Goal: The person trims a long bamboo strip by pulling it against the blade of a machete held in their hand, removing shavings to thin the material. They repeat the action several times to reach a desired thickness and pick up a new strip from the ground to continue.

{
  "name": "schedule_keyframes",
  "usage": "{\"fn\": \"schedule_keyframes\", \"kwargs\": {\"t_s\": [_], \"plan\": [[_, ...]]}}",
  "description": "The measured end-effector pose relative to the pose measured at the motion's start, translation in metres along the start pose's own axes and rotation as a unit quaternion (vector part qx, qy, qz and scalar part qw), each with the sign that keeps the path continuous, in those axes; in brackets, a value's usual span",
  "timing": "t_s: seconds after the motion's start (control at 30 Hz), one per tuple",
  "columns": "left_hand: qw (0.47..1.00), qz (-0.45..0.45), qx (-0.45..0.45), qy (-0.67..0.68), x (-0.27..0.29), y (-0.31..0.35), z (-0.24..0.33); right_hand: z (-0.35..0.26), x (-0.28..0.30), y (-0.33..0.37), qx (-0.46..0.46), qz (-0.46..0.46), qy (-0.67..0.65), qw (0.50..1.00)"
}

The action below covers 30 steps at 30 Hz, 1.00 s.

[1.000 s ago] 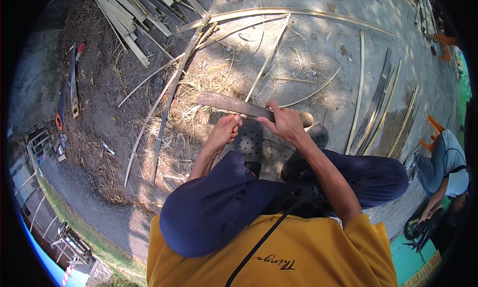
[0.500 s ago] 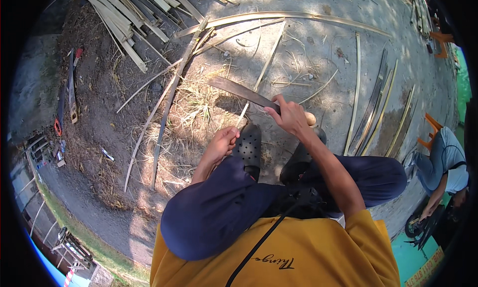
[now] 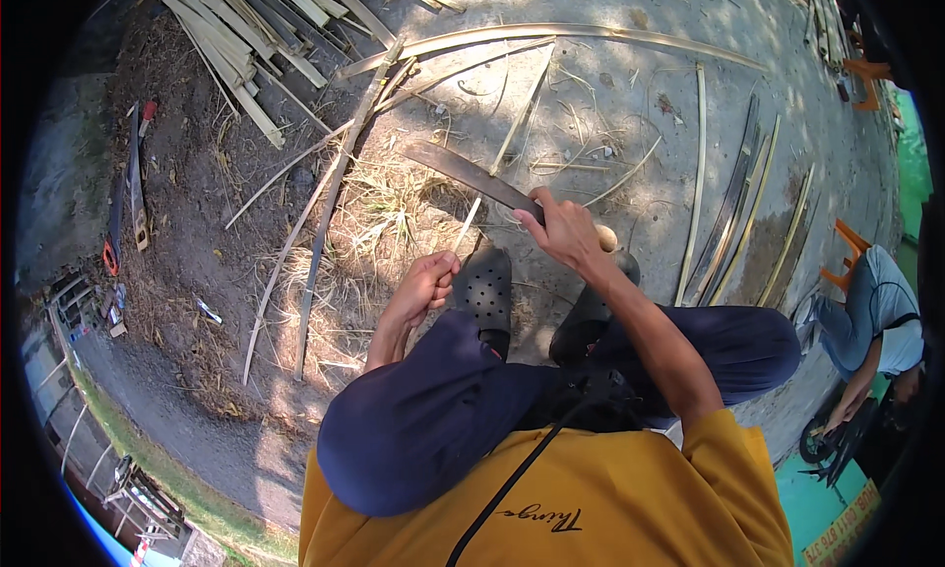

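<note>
knife handle (image 3: 602, 237): mostly hidden in right hand (image 3: 566, 230) | bystander (image 3: 876, 321): edge-cut

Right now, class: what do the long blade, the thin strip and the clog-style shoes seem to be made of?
Long blade: probably metal, dark and dull, flat and rigid, held by the right hand.
Thin strip: likely split bamboo, pale and fibrous, pinched in the left hand.
Clog-style shoes: apparently moulded plastic or foam, matte black, perforated.

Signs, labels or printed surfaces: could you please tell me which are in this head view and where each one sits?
Script print: on the yellow shirt, bottom centre; small dark handwriting-style lettering.
Board: on the ground at the bottom right edge; orange-yellow panel with red lettering, partly cut off.
No packages or screens show.
</note>
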<state>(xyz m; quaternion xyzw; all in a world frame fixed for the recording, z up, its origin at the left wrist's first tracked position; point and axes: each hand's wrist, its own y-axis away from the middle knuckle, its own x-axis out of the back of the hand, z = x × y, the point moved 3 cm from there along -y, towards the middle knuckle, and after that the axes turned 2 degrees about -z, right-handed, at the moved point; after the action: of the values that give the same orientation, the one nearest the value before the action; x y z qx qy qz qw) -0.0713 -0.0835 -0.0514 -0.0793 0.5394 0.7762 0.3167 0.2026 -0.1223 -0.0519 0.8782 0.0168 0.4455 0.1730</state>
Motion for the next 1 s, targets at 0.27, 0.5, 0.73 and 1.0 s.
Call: {"fn": "schedule_keyframes", "kwargs": {"t_s": [0.27, 0.5, 0.73, 1.0], "plan": [[1.0, -0.001, 0.001, 0.022, -0.003, 0.013, -0.012, 0.016, 0.01, -0.003, 0.004, 0.016, -0.007, 1.0], [0.998, -0.025, 0.004, 0.06, -0.014, 0.003, 0.003, -0.021, -0.016, 0.027, 0.072, 0.019, -0.009, 0.997], [0.999, 0.007, 0.024, 0.033, 0.006, 0.026, -0.013, 0.029, 0.016, -0.019, 0.022, 0.021, 0.04, 0.999], [0.999, 0.001, 0.013, 0.032, -0.004, 0.014, 0.005, -0.027, -0.029, 0.033, 0.068, -0.046, -0.021, 0.996]]}}
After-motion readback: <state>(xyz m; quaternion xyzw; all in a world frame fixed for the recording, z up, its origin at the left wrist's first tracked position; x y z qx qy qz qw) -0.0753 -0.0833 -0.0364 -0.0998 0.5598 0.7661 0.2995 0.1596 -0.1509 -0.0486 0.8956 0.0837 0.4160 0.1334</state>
